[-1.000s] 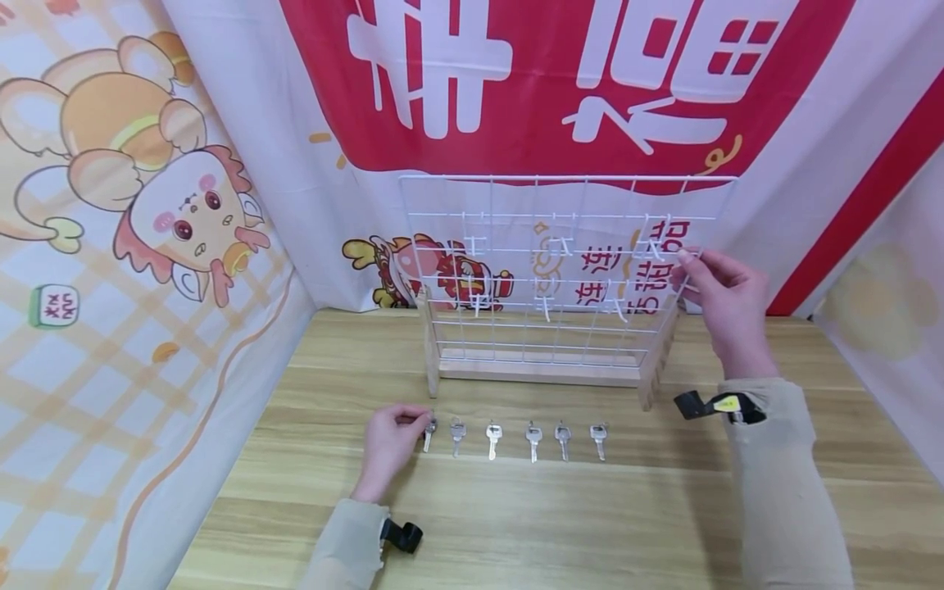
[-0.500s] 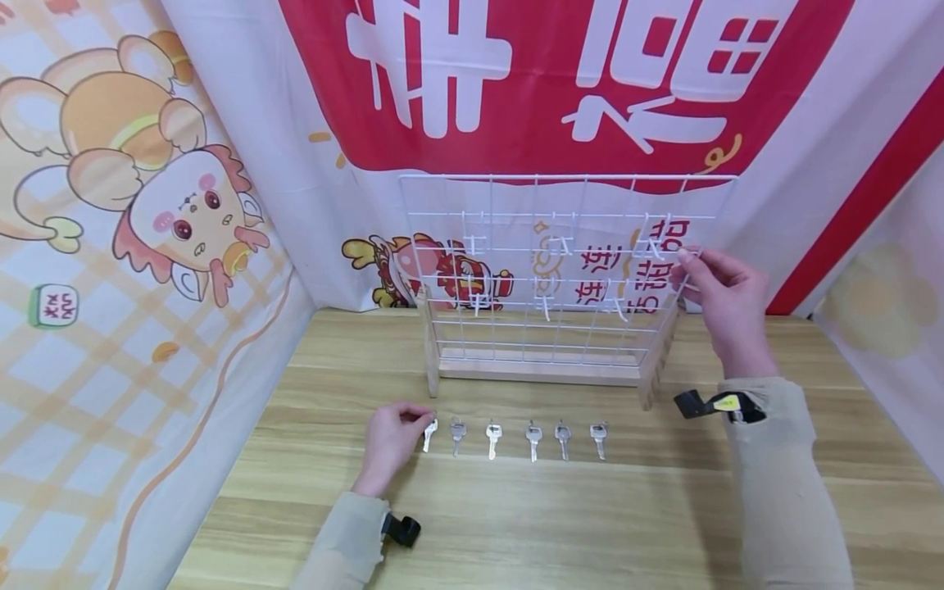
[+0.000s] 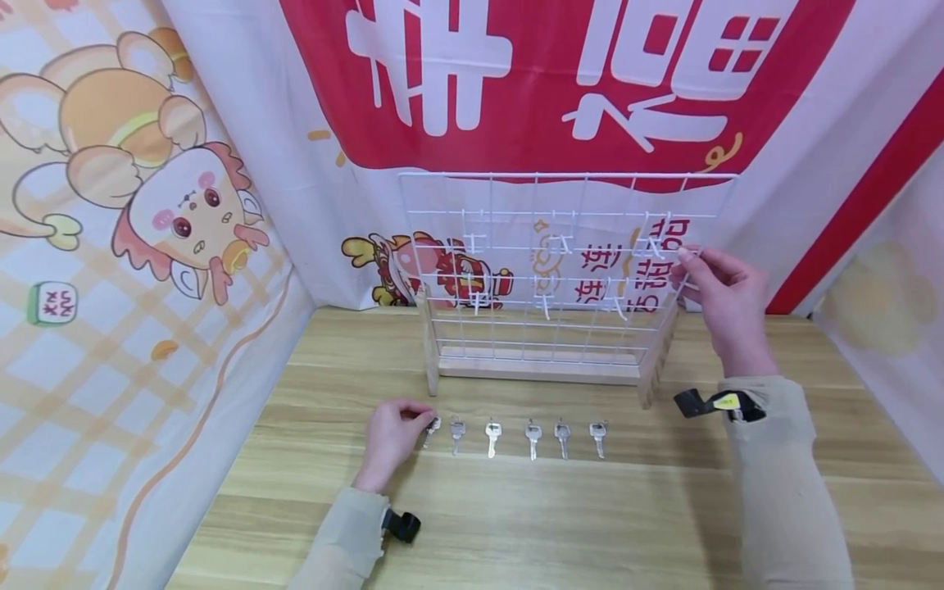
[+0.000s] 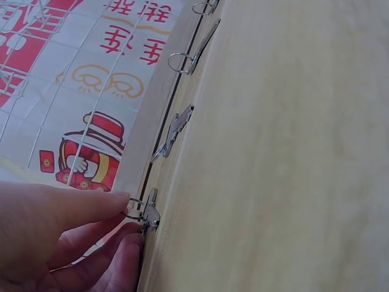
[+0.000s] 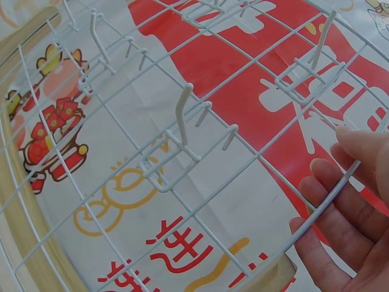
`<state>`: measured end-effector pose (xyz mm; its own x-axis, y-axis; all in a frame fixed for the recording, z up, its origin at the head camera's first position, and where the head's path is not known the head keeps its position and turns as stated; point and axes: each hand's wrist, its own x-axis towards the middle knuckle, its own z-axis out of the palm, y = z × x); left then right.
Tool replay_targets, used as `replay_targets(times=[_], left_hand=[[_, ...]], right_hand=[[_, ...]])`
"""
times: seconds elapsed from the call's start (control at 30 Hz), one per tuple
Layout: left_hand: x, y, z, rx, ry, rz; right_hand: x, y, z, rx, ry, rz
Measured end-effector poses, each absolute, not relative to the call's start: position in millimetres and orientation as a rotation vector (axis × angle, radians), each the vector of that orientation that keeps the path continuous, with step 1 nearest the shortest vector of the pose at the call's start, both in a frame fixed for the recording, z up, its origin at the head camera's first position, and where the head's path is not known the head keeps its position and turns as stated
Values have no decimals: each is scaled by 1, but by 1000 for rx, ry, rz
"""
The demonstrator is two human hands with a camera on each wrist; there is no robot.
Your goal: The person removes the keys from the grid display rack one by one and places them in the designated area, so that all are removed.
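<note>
Left hand (image 3: pixel 391 438) pinches the leftmost small silver key (image 3: pixel 431 428) on the wooden worktop (image 3: pixel 516 524); right hand (image 3: pixel 726 307) grips the white wire grid rack (image 3: pixel 560 270), whose hooks (image 5: pixel 182 115) hang bare before red-lettered cloth.

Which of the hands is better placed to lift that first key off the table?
Probably the left hand: its fingers already pinch the leftmost key, while the right hand holds the wire rack's edge.

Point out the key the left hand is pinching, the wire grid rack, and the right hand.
key (image 4: pixel 150 214), left wrist view, on its head by the ring.
wire grid rack (image 3: pixel 568 175), head view, on its top wire.
right hand (image 3: pixel 726 307), head view, on the back of the hand.
</note>
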<state>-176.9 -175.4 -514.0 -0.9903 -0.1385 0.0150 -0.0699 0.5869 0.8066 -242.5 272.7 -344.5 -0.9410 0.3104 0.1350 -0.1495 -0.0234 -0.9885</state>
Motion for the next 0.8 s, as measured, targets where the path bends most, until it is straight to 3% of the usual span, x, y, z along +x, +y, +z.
replay_targets(times=[0.8], left_hand=[[-176, -182, -510, 187, -2654, -1489]], right_hand=[[-243, 272, -347, -136, -1931, 2057]])
